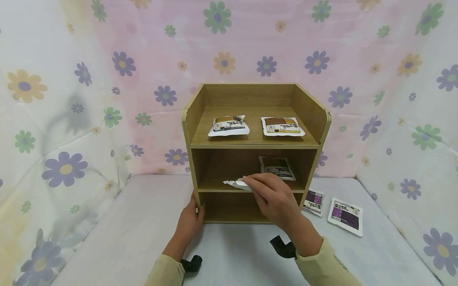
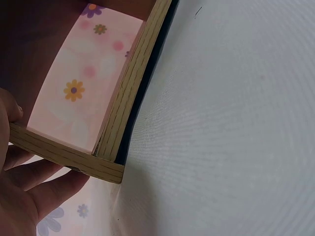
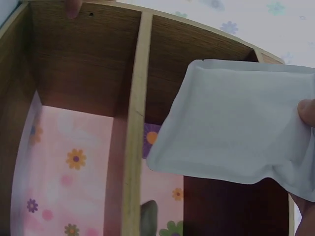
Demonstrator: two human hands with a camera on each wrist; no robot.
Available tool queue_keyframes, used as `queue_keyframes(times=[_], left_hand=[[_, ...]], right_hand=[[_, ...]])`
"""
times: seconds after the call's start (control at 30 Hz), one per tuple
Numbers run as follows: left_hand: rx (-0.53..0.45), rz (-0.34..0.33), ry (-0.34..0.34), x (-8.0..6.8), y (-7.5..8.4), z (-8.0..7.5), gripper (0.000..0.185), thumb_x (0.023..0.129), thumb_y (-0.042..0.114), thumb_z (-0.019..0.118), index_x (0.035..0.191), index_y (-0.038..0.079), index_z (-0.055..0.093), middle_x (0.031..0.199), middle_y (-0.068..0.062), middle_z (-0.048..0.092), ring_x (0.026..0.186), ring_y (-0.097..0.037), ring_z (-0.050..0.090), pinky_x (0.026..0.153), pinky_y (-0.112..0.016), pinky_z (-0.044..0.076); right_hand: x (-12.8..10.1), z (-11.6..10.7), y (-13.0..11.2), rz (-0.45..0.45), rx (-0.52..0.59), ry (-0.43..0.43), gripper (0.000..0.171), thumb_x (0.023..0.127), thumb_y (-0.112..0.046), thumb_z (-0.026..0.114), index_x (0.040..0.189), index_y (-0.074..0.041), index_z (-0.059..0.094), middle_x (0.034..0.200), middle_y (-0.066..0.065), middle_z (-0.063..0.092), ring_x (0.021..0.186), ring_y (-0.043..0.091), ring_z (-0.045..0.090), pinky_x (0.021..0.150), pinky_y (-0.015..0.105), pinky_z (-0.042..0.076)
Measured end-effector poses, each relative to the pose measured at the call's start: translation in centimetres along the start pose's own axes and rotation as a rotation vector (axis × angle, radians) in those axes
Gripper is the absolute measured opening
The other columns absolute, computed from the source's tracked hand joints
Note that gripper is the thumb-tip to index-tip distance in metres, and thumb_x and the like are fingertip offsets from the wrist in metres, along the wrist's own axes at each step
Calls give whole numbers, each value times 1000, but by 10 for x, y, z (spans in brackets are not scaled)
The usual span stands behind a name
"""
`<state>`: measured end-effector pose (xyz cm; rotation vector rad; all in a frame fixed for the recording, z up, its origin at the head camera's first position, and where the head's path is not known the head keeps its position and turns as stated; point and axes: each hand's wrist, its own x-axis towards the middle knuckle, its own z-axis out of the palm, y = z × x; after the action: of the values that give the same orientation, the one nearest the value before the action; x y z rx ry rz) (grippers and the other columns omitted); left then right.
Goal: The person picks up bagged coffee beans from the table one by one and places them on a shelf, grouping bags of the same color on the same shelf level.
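Note:
A small wooden shelf unit (image 1: 250, 146) with an open top and two compartments below stands on the table. My left hand (image 1: 189, 222) grips its left side panel near the bottom, thumb on the inner face and fingers outside. Between thumb and fingers, my right hand (image 1: 274, 198) pinches a flat sealed packet (image 3: 231, 123) by one edge. Its plain white side faces the right wrist camera. In the head view it is almost edge-on, at the front of the middle compartment's left half. To its right, another packet (image 1: 279, 169) lies in that compartment, partly behind my right hand.
On the top shelf lie a left packet (image 1: 229, 126) and a right packet (image 1: 283, 125). Two purple-labelled packets, one nearer the unit (image 1: 314, 201) and one farther right (image 1: 345, 216), rest on the white-covered table (image 1: 143, 238). Flowered cloth (image 1: 143, 79) hangs behind and at both sides.

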<state>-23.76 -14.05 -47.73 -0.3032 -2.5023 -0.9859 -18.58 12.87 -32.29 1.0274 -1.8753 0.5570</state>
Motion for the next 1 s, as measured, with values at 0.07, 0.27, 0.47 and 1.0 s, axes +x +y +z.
queue_keyframes(times=[0.07, 0.27, 0.47, 1.0], left_hand=[[-2, 1, 2, 0, 0, 0, 62, 97, 14, 55, 150, 0, 25, 120, -30, 63, 110, -40, 64, 77, -48, 57], [-12, 10, 9, 0, 0, 0, 61, 97, 13, 55, 149, -1, 26, 120, -29, 63, 110, -40, 64, 77, -47, 58], [-12, 5, -2, 0, 1, -1, 63, 97, 14, 54, 150, -1, 24, 121, -30, 63, 109, -39, 65, 77, -47, 57], [-8, 5, 4, 0, 1, -1, 63, 97, 13, 55, 150, -2, 24, 120, -30, 63, 106, -38, 66, 76, -46, 58]], right_hand=[[0, 4, 0, -13, -7, 3, 28, 86, -1, 69, 114, -6, 71, 105, 8, 69, 94, 21, 65, 82, 33, 56], [-2, 17, 2, -25, -22, -8, 29, 86, -2, 69, 114, -8, 71, 104, 7, 70, 94, 21, 65, 83, 33, 56], [-4, 27, 4, -34, -42, -20, 34, 81, 2, 73, 114, -10, 72, 104, 7, 70, 93, 20, 65, 81, 34, 56], [-11, 56, 3, -4, -107, -101, 35, 76, -2, 79, 109, -11, 73, 105, 3, 72, 99, 20, 66, 91, 37, 53]])
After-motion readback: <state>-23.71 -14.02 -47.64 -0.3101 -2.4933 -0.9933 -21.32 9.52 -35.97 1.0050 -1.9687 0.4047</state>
